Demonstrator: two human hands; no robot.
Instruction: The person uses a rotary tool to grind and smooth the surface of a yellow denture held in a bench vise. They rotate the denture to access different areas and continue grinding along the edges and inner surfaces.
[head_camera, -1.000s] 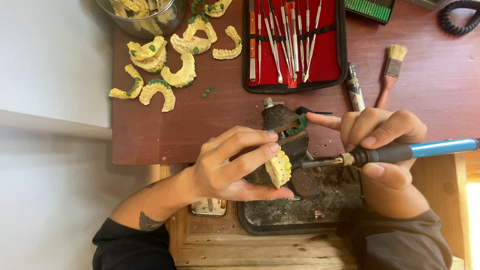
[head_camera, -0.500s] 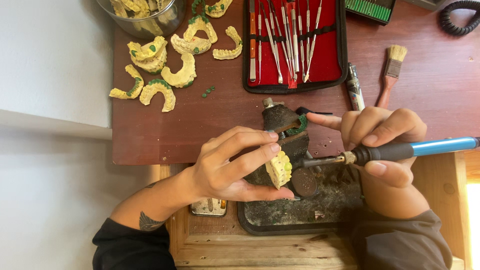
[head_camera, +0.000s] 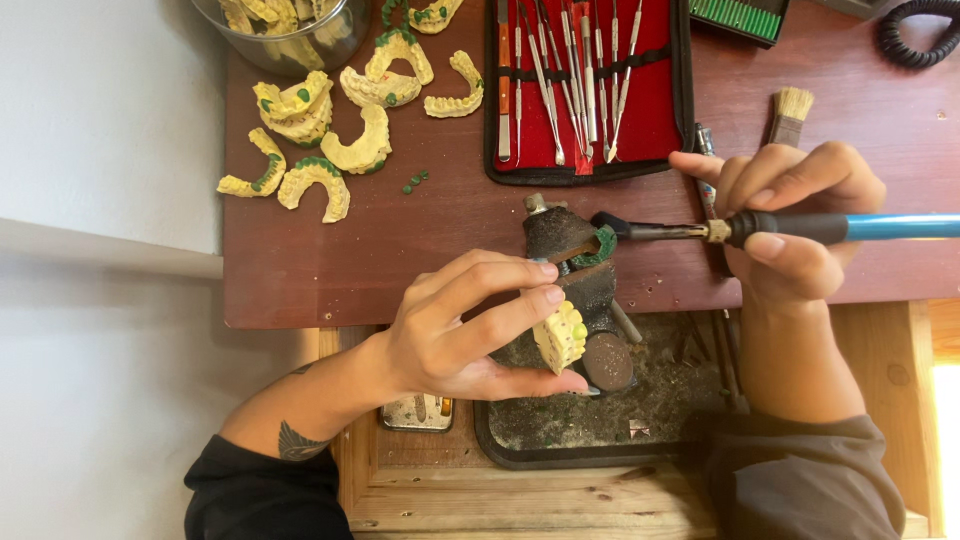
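My left hand (head_camera: 462, 330) grips a small yellow dental cast (head_camera: 560, 335) with green wax spots, held over a dark tray (head_camera: 560, 440). My right hand (head_camera: 790, 225) holds a pen-like heated tool (head_camera: 800, 228) with a black grip and blue handle, lying level. Its metal tip points left and sits at a green lump of wax (head_camera: 603, 245) on a dark, wax-crusted stand (head_camera: 575, 270). The cast and the tool tip are apart.
Several more yellow casts (head_camera: 320, 130) lie at the back left of the brown table (head_camera: 300, 270), some in a metal bowl (head_camera: 290, 40). A red-lined case of metal instruments (head_camera: 585, 85), a small brush (head_camera: 790, 110), a green box (head_camera: 738, 15) and a coiled black cord (head_camera: 915, 35) lie behind.
My right hand has lifted the tool away from the cast and moved its tip up to the green wax on the stand. The left hand and cast have stayed put.
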